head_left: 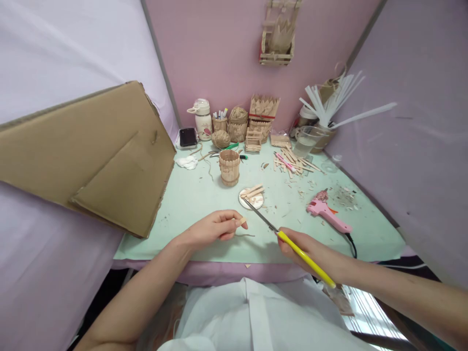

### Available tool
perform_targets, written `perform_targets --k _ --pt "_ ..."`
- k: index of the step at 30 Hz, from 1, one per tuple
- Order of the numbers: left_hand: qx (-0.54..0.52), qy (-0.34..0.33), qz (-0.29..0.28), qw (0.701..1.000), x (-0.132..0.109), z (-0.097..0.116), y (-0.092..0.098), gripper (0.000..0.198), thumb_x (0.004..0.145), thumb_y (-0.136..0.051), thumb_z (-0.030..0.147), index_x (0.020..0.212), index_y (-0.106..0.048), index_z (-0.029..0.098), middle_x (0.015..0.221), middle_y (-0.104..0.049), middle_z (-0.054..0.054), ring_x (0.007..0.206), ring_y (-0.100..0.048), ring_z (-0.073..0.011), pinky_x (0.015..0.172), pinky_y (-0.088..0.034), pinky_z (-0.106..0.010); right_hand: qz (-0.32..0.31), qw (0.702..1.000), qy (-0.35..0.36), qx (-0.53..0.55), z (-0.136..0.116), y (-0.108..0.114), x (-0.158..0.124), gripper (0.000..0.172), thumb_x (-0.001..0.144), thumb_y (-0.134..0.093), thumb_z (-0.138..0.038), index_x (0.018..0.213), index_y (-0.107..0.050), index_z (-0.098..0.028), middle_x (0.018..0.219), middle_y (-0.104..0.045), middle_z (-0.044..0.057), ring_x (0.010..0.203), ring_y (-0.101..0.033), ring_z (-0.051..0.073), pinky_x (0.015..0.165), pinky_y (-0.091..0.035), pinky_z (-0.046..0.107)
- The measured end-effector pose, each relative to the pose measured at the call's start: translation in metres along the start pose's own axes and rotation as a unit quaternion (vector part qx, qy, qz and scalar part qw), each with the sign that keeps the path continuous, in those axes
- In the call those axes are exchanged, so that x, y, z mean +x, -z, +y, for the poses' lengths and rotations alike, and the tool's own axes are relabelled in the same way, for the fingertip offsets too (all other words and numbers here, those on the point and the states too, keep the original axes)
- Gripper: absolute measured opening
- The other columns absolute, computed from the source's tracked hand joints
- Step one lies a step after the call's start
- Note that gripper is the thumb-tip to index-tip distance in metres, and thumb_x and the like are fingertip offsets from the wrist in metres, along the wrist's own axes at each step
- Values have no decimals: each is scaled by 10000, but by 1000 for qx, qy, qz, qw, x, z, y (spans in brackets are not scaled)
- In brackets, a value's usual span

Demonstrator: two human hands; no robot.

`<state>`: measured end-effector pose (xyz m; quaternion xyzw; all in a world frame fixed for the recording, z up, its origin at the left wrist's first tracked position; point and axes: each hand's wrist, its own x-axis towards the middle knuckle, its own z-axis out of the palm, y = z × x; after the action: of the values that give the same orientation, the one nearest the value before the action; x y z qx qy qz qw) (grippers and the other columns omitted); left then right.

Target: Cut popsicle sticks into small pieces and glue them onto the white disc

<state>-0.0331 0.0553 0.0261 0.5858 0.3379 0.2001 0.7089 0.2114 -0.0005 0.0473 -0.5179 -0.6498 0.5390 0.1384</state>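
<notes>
My left hand (223,225) is near the front of the table, with thumb and fingers pinched on a short piece of wooden craft stick (241,222). To its right, my right hand (310,248) grips long-bladed scissors with a yellow handle (305,257). Their blades (260,214) point up and left, apart from the piece in my left hand. The blade tips reach a round white dish (247,204) holding several cut sticks (256,191). Behind the dish stands a small barrel-shaped cup (229,168) covered in wooden sticks.
A pink glue gun (329,214) lies at right, its cord running off the front edge. Loose sticks (296,163) are heaped behind it. A large cardboard sheet (109,161) leans at left. Along the back stand a bottle (203,119), twine ball (221,139) and stick-made containers (259,129).
</notes>
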Motion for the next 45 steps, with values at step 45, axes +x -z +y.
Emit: perform_targets --k 45 --pt "-20 -124 183 975 15 -8 -67 199 889 -365 407 860 -399 213 480 -524 67 362 -430 -82 428 -359 -200 29 997 74 -13 1 -33 8 402 895 -212 -566 778 -361 -212 635 -397 -44 541 -343 109 513 -326 264"
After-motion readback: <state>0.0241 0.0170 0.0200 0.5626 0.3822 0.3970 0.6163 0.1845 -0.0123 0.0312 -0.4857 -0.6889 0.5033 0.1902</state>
